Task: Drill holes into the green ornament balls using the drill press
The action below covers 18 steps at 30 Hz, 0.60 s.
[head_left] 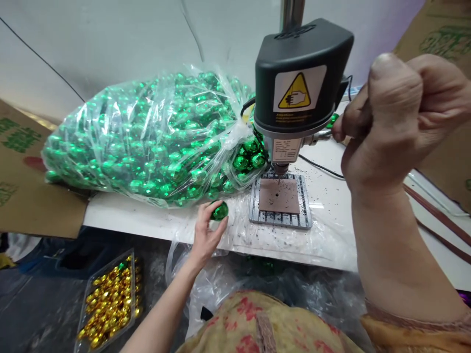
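Observation:
A shiny green faceted ball [220, 211] is pinched between the thumb and fingers of my left hand [206, 233], just above the table's front part. To its right stands a small bench drill press [301, 83] with a black cover and a yellow warning label. My right hand [393, 108] is raised and curled beside the press, at the end of its metal feed shaft [320, 137]; the fingers hide most of the handle they grip. Under the drill bit, a brown square plate [279, 196] with a hole lies on the slotted metal base [253, 211].
A big clear bag [147, 137] full of green balls lies behind my left hand. Dark shavings dot the white table [121, 211]. Lower left is a clear tub [133, 284] of gold balls. Cardboard boxes [55, 206] flank the table, and a black cable [320, 166] runs behind the press.

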Tool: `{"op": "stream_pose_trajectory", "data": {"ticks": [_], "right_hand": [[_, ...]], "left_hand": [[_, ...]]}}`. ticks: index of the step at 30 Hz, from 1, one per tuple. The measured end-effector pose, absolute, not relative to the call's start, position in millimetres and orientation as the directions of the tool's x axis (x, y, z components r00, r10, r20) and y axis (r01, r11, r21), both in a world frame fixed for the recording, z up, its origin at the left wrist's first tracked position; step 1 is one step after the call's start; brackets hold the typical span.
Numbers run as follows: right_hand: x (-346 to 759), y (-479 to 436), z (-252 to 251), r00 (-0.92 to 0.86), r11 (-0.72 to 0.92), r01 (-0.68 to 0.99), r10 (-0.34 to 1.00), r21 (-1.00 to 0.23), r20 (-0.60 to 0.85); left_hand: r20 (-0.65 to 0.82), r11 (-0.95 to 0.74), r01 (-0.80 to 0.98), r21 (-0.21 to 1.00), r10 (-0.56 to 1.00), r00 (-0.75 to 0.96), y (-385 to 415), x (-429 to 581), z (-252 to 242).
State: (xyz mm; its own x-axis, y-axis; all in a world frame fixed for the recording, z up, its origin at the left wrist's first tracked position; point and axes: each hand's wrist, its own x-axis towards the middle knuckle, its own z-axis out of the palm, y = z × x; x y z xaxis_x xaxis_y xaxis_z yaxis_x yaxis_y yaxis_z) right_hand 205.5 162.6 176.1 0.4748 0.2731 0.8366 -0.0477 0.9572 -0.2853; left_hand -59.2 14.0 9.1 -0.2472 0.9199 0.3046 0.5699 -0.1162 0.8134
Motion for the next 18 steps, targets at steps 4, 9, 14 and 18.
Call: {"op": "stream_pose_trajectory", "data": {"ticks": [4, 9, 14, 18], "right_hand": [[206.6, 158.5, 175.6, 0.458, 0.939, -0.018, 0.313, -0.344, 0.832], [207.4, 152.9, 176.7, 0.432, 0.921, 0.002, 0.350, -0.389, 0.831], [207.6, 147.5, 177.8, 0.374, 0.903, 0.066, 0.373, -0.425, 0.849], [207.3, 141.4, 178.7, 0.356, 0.834, 0.159, 0.451, -0.529, 0.818]], "left_hand": [[-0.006, -0.020, -0.129, 0.991, 0.980, -0.199, 47.6, -8.8, 19.0], [-0.126, 0.087, -0.389, 0.917, 0.989, -0.074, 84.8, 26.7, 20.1], [-0.141, 0.098, -0.374, 0.922, 0.986, -0.090, 97.2, 36.8, 8.8], [0.012, -0.043, -0.149, 0.988, 0.980, -0.199, 105.3, 39.9, 0.5]]}}
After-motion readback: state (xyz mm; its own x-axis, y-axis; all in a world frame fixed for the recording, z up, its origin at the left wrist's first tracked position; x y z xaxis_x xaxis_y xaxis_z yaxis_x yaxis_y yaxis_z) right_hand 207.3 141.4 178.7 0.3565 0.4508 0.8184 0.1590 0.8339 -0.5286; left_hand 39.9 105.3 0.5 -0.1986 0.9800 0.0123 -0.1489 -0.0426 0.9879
